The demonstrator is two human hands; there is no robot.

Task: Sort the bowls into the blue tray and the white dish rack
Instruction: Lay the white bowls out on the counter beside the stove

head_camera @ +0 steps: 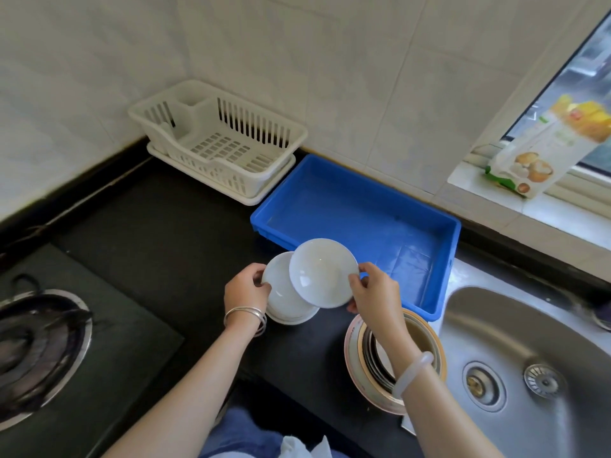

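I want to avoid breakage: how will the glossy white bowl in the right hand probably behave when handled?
The glossy white bowl looks like glazed ceramic, so probably stiff and breakable. Its shiny surface may be slippery. The right hand pinches only its rim, so it could tilt.

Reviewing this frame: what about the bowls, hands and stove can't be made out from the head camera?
- Count of the white bowl stack: the lifted white bowl and the left hand cover it.
- Contents of the tan-rimmed bowl stack: the right forearm crosses it.
- Right hand grip: fingers under the bowl are hidden.
- Stove burner: cut by the left edge.
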